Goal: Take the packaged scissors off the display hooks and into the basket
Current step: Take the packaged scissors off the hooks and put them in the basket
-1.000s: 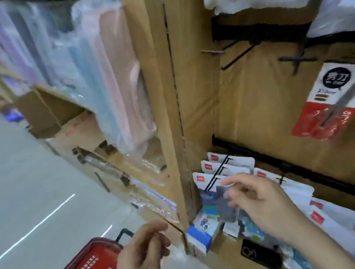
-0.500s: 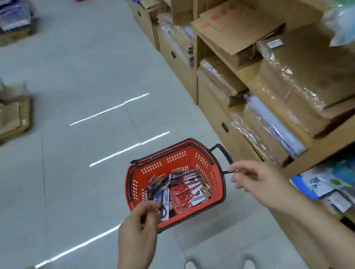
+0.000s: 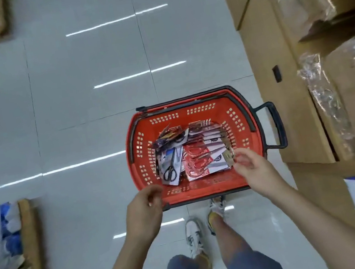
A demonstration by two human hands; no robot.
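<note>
Now looking down into a red perforated plastic basket (image 3: 205,192) sitting at centre on glossy grey tiles (image 3: 73,104), black loop handle (image 3: 274,125) jutting at 3 o'clock. Holding a loose heap of packaged scissors (image 3: 195,154): flat red and white cards, one black-handled pair (image 3: 170,173) at the pile's 7 o'clock. Hovering the left hand (image 3: 143,210) at the 7 o'clock rim, fingers loosely curled, gripping nothing visible. Reaching the right hand (image 3: 254,169) over the 4 o'clock corner, fingertips just beside a small brown card (image 3: 228,156); unable to tell whether pinching or released.
</note>
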